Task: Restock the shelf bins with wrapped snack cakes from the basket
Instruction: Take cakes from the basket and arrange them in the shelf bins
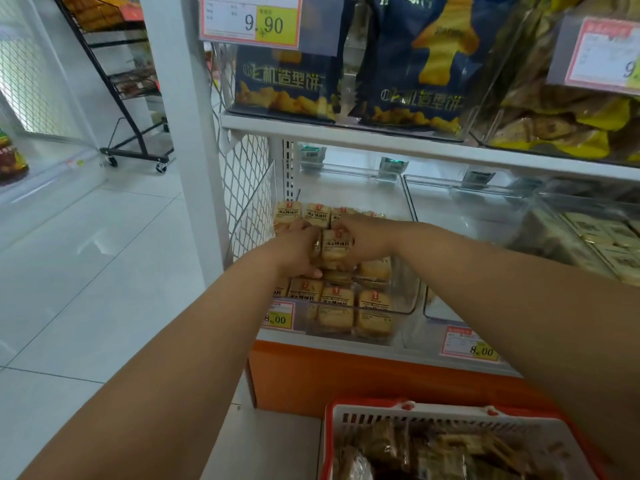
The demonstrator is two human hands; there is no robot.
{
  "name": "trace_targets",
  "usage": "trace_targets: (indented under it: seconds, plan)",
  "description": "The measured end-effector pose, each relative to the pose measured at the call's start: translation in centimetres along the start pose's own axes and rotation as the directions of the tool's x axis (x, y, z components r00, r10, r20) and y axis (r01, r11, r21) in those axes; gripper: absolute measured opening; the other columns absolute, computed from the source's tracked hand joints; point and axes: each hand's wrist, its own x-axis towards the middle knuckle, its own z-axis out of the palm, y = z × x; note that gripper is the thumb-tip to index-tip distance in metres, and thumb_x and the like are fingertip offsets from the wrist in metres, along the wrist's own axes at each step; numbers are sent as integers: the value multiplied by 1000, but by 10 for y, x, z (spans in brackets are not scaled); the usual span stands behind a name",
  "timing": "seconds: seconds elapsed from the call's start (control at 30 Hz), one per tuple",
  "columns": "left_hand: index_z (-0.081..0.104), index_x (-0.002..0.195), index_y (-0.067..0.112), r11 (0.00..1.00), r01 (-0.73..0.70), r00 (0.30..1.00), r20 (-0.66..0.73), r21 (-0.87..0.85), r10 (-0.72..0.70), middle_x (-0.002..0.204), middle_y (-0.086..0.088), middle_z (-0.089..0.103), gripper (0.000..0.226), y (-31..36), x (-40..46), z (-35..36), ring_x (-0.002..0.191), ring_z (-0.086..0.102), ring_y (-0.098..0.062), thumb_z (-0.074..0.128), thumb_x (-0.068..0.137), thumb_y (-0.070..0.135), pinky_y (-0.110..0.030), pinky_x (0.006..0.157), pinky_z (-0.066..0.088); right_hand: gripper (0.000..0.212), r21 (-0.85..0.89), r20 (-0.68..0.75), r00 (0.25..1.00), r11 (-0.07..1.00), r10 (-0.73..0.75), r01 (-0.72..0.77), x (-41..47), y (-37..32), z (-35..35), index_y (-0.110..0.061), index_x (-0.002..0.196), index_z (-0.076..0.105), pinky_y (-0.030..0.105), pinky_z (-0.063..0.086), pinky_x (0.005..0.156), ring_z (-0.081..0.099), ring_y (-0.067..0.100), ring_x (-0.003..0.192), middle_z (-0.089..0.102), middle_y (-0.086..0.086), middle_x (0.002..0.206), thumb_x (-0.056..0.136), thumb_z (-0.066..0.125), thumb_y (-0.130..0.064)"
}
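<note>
Two bare arms reach from the near basket [450, 415] over pale floor tiles [104, 271] to a clear bin [403, 289] — left hand [298, 247] and right hand [360, 237] together clasp a wrapped snack cake [335, 244] above stacked cakes; farther up, blue snack bags [287, 81].

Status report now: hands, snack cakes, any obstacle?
Both hands, left and right, grip one yellow wrapped snack cake over the clear plastic shelf bin. Bin partly filled. No obstacle seen.
</note>
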Motion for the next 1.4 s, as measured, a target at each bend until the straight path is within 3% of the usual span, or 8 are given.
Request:
trace_targets:
  seconds: [0.1, 0.27, 0.4, 0.53, 0.77, 1.07, 1.27, 1.4]
  plan:
    - [27, 153, 18, 1000, 0, 1000, -25, -21, -1, 157, -8, 24, 89, -6, 2, 0, 143, 23, -36, 77, 81, 35, -50, 117, 26, 82, 18, -36, 999, 1000, -20, 21, -2, 0, -2, -16, 146, 33, 27, 38, 88, 45, 21, 120, 41, 6, 141, 80, 78, -34]
    - [17, 156, 29, 997, -5, 1000, 16, -75, 6, 160, -7, 15, 95, -7, -3, 0, 145, 18, -37, 77, 82, 31, -54, 116, 27, 79, -99, -84, 996, 994, -44, 35, -9, -3, 2, -16, 146, 32, 27, 38, 86, 46, 23, 121, 41, 7, 141, 83, 74, -39]
    - [19, 156, 27, 993, 2, 998, 56, -117, 5, 160, -7, 14, 100, -5, -5, -3, 146, 18, -32, 81, 79, 32, -50, 118, 25, 78, -172, -64, 997, 985, -33, 22, -7, -5, 6, -18, 139, 35, 31, 42, 78, 53, 21, 105, 51, 4, 133, 78, 78, -41]
    - [29, 153, 29, 991, -26, 1000, 7, -132, 27, 155, -9, 21, 84, 1, -8, -4, 141, 31, -34, 76, 83, 31, -44, 116, 30, 79, -200, -36, 999, 980, -14, 6, -8, -5, 6, -16, 139, 33, 35, 48, 81, 55, 22, 103, 55, 3, 130, 78, 78, -40]
    - [33, 143, 23, 997, 41, 999, -13, -60, -42, 146, -10, 29, 70, 12, -7, 2, 133, 38, -42, 69, 84, 32, -55, 105, 39, 94, -131, 59, 997, 991, 47, -39, -10, -7, 7, -14, 147, 22, 38, 51, 91, 52, 24, 112, 45, 8, 141, 75, 81, -28]
    - [29, 143, 23, 996, 85, 995, -48, -13, -86, 148, -14, 26, 69, 26, -4, 7, 134, 33, -47, 66, 86, 33, -49, 100, 39, 99, -359, -75, 997, 931, 36, -60, -9, -12, 19, -12, 153, 14, 37, 48, 83, 54, 29, 118, 40, 12, 147, 79, 76, -32]
    - [42, 108, 28, 995, 90, 996, 4, -53, -89, 143, -8, 27, 32, 21, -5, 2, 127, 40, -39, 64, 86, 28, -49, 98, 43, 101, -407, -60, 997, 911, 39, -60, -9, -14, 18, -12, 153, 15, 34, 45, 77, 52, 29, 121, 37, 10, 148, 77, 80, -26]
    - [44, 117, 25, 993, 118, 992, -35, -22, -118, 145, -9, 27, 35, 24, -3, 5, 126, 42, -40, 61, 87, 25, -47, 93, 45, 93, -422, -53, 998, 906, 24, -44, -10, -13, 17, -13, 149, 22, 34, 43, 70, 54, 26, 114, 41, 7, 142, 76, 79, -25]
